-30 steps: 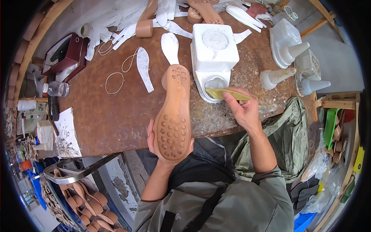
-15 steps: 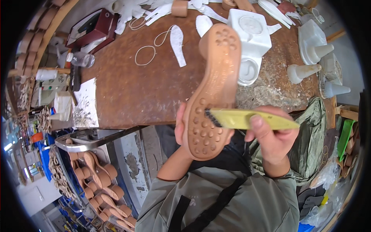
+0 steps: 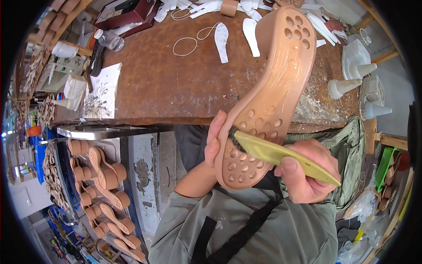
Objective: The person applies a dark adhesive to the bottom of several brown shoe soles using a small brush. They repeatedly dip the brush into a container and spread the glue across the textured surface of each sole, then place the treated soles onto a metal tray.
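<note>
Probably stiff but slick, the sole was gripped sensibly by its front edge in the left hand, the brush in the right.

The 1 view, from the left of 2 head-worn fisheyes, faces steeply down, close above the hands and surface.

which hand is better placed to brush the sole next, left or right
Probably the right hand: it holds the brush, with its dark bristles at the sole. The left hand is busy supporting the sole.
</note>
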Demonstrator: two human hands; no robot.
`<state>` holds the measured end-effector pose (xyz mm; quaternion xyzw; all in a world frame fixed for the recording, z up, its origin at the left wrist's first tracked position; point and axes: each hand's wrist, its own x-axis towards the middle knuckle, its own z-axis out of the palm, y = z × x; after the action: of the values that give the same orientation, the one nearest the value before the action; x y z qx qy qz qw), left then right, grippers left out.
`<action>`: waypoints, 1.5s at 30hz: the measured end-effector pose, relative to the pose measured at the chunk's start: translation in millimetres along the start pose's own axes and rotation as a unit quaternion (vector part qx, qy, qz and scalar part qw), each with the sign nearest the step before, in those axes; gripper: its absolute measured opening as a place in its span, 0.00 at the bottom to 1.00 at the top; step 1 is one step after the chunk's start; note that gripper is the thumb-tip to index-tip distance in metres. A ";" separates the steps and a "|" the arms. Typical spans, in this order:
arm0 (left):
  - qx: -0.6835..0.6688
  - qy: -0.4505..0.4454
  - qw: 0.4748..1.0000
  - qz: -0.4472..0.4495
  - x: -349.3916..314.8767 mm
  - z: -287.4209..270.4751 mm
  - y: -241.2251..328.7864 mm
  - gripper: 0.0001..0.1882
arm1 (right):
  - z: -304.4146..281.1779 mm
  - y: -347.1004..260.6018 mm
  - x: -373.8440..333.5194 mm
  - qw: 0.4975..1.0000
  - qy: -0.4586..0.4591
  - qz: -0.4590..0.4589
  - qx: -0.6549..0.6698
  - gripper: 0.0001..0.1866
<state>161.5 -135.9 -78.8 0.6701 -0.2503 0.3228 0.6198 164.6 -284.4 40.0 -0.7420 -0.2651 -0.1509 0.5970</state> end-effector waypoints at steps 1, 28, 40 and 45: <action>-0.010 0.007 1.000 0.002 -0.1 -0.9 0.9 0.50 | 0.5 -1.7 -0.2 1.000 -0.017 -0.020 0.001 0.10; -0.211 -0.009 0.976 0.044 6.1 -0.4 23.0 0.55 | -6.4 -25.1 -6.5 0.979 -0.142 -0.148 0.002 0.11; -0.220 -0.133 0.966 -0.009 17.3 -10.3 38.3 0.58 | -21.3 -12.6 7.1 0.956 -0.218 -0.186 0.067 0.14; -0.229 -0.176 0.957 -0.024 19.8 -12.2 39.8 0.59 | -29.2 -3.7 6.2 0.947 -0.237 -0.198 0.092 0.14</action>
<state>143.9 -126.8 -37.2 0.5625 -0.4065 0.1186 0.7102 170.2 -310.7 53.4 -0.6308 -0.5529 -0.0608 0.5411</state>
